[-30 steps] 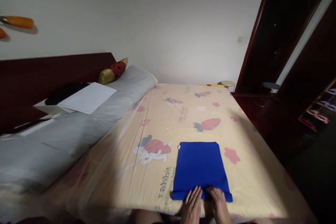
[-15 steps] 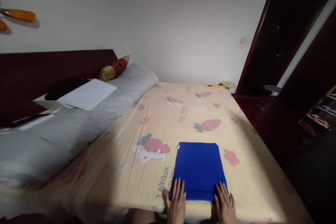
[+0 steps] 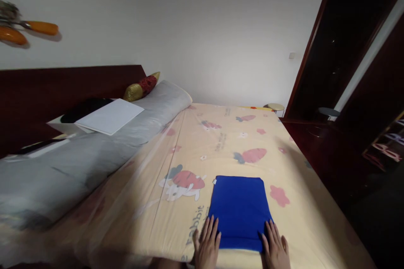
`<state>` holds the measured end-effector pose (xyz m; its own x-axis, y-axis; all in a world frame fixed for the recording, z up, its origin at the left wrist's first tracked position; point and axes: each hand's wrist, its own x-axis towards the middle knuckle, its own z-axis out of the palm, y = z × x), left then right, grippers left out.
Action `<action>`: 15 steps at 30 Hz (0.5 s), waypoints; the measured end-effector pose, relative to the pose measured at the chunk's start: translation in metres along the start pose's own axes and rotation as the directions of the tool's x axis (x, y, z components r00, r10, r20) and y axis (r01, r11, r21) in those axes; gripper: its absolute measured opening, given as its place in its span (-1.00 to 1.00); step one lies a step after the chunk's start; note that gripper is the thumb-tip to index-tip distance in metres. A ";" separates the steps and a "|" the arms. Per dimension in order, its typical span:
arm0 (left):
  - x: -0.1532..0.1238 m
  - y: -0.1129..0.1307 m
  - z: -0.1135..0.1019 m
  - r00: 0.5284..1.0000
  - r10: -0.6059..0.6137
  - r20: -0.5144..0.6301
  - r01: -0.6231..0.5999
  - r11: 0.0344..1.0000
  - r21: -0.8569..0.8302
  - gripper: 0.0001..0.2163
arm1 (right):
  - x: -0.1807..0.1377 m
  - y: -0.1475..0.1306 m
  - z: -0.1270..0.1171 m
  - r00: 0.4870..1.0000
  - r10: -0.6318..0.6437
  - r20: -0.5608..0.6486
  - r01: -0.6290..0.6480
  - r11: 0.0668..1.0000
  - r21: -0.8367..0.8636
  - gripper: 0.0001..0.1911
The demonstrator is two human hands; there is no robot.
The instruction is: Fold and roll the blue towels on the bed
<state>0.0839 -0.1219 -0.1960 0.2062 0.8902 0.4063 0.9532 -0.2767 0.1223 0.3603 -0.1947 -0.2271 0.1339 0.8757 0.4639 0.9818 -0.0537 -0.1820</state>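
Note:
A folded blue cloth (image 3: 241, 212) with a small white tag at its far left corner lies flat on the bed near its front edge. My left hand (image 3: 207, 243) rests at its near left corner, palm down, with the fingers stretched out along the side. At the near right corner my right hand (image 3: 275, 244) lies palm down too, fingers extended and touching the cloth's edge. Neither hand grips anything. Under the cloth spreads a cream bedsheet (image 3: 221, 162) printed with carrots, rabbits and pink flowers.
A long grey bolster (image 3: 104, 155) runs along the dark headboard (image 3: 78, 84). On it sit a white board (image 3: 110, 116) and a red-and-gold cushion (image 3: 142, 87). Past the bed stand a beige stool (image 3: 276, 106), a dark stool (image 3: 328, 112) and a doorway (image 3: 350, 50).
Both hands have slid slightly outward, the left to the left and the right to the right, toward the cloth's sides. My view has tilted up a little, so the scene sits lower.

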 end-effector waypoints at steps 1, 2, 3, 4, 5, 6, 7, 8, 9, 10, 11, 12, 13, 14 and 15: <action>-0.001 -0.005 -0.003 0.999 0.015 -0.050 -0.015 1.000 0.014 -0.53 | -0.001 0.005 -0.003 1.000 0.014 -0.006 -0.014 1.000 0.009 -0.56; -0.002 -0.009 -0.006 0.995 0.031 -0.099 -0.029 0.999 0.028 -0.54 | -0.001 0.009 -0.006 0.999 0.043 -0.014 -0.043 0.999 0.017 -0.57; -0.003 -0.012 -0.010 0.988 0.048 -0.144 -0.043 0.998 0.037 -0.56 | -0.001 0.012 -0.009 0.996 0.085 -0.025 -0.085 0.996 0.023 -0.57; -0.005 -0.014 -0.013 0.981 0.066 -0.182 -0.060 0.997 0.040 -0.58 | -0.002 0.015 -0.012 0.991 0.133 -0.036 -0.132 0.991 0.026 -0.57; -0.008 -0.016 -0.016 0.973 0.095 -0.208 -0.090 0.995 0.033 -0.62 | -0.004 0.016 -0.015 0.984 0.174 -0.043 -0.173 0.985 0.029 -0.57; -0.011 -0.017 -0.018 0.966 0.130 -0.224 -0.130 0.991 0.018 -0.65 | -0.007 0.017 -0.016 0.979 0.198 -0.044 -0.196 0.980 0.035 -0.58; -0.015 -0.019 -0.019 0.957 0.170 -0.234 -0.175 0.985 0.000 -0.68 | -0.011 0.017 -0.018 0.980 0.198 -0.035 -0.196 0.979 0.046 -0.60; -0.019 -0.020 -0.019 0.949 0.207 -0.238 -0.218 0.976 -0.019 -0.70 | -0.015 0.016 -0.018 0.984 0.179 -0.016 -0.178 0.982 0.060 -0.62; -0.022 -0.022 -0.018 0.941 0.242 -0.235 -0.257 0.966 -0.035 -0.69 | -0.020 0.014 -0.018 0.989 0.149 0.009 -0.149 0.986 0.074 -0.61; -0.025 -0.023 -0.016 0.935 0.272 -0.226 -0.290 0.956 -0.047 -0.67 | -0.024 0.012 -0.017 0.993 0.117 0.035 -0.120 0.989 0.087 -0.58; -0.028 -0.024 -0.014 0.932 0.296 -0.209 -0.313 0.948 -0.055 -0.65 | -0.028 0.009 -0.016 0.994 0.092 0.059 -0.098 0.991 0.096 -0.54; -0.030 -0.025 -0.012 0.932 0.309 -0.187 -0.325 0.944 -0.060 -0.62 | -0.032 0.007 -0.014 0.994 0.079 0.078 -0.086 0.991 0.098 -0.50; -0.032 -0.026 -0.010 0.935 0.316 -0.162 -0.330 0.942 -0.065 -0.59 | -0.035 0.006 -0.012 0.993 0.077 0.091 -0.086 0.992 0.094 -0.49; -0.033 -0.026 -0.008 0.940 0.312 -0.137 -0.324 0.944 -0.070 -0.57 | -0.036 0.005 -0.010 0.991 0.085 0.100 -0.094 0.992 0.088 -0.49; -0.033 -0.025 -0.007 0.948 0.297 -0.116 -0.307 0.949 -0.074 -0.56 | -0.036 0.004 -0.007 0.989 0.098 0.107 -0.107 0.991 0.083 -0.50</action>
<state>0.0516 -0.1467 -0.2060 0.4533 0.7195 0.5261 0.8250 -0.5622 0.0581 0.3607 -0.2304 -0.2383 0.2143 0.9125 0.3485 0.9473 -0.1072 -0.3019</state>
